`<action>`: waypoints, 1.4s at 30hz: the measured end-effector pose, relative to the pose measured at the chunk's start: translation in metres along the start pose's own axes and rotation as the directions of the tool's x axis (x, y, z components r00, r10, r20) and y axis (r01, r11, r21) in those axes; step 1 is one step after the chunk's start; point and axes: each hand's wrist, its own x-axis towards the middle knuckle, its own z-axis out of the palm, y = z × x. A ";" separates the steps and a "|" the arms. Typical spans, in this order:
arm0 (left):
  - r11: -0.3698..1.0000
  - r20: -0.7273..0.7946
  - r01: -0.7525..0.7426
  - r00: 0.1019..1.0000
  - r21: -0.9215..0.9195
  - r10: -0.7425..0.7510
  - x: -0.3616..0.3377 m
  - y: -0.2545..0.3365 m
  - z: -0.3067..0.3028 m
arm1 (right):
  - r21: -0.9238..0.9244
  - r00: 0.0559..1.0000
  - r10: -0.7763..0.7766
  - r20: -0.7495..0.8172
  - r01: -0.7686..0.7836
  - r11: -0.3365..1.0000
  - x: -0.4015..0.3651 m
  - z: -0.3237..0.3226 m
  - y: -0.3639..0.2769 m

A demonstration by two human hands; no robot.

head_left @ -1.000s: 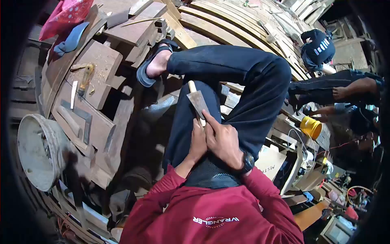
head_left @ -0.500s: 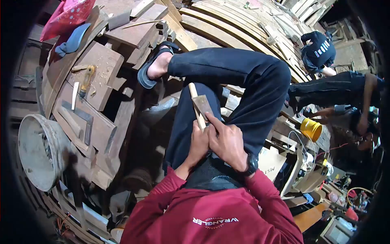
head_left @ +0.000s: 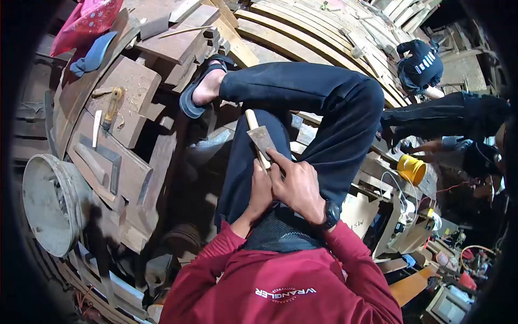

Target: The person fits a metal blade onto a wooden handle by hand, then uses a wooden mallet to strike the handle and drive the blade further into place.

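Observation:
Over my lap, my left hand [head_left: 260, 190] is closed around the lower end of a pale, slim wooden stick [head_left: 251, 119]. My right hand [head_left: 297, 186] grips a flat, brownish-grey tapered plate [head_left: 261, 139], its index finger stretched along the face. That plate lies across the stick, its wide end pointing away from me. The two hands press close together, and the lower ends of both pieces are hidden by the fingers. The plate looks like a blade, but I cannot tell its exact kind.
A bench at left bears a yellow-handled chisel [head_left: 112, 108], a white strip [head_left: 97, 128] and a dark square [head_left: 114, 162]. Near it stands a metal bucket [head_left: 48, 205]. Long boards [head_left: 302, 46] lie ahead; a yellow bucket [head_left: 411, 170] and other people [head_left: 421, 67] are at right.
The plate and my right hand have shifted slightly down and left along the stick. The stick's far end sits a little further left. Both hands keep their hold.

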 end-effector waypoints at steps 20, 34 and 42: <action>0.995 0.011 0.049 0.999 -0.086 -0.048 -0.005 -0.005 -0.005 | -0.067 0.998 -0.055 0.014 0.055 0.996 -0.010 0.005 -0.004; 0.919 0.139 -0.183 0.980 0.349 0.142 -0.001 -0.027 -0.011 | -0.038 0.991 -0.131 -0.010 0.130 0.991 -0.008 0.028 0.029; 0.920 0.286 -0.210 0.951 0.332 0.114 -0.002 -0.004 -0.005 | -0.033 0.989 -0.130 -0.067 0.129 0.991 -0.023 0.015 0.035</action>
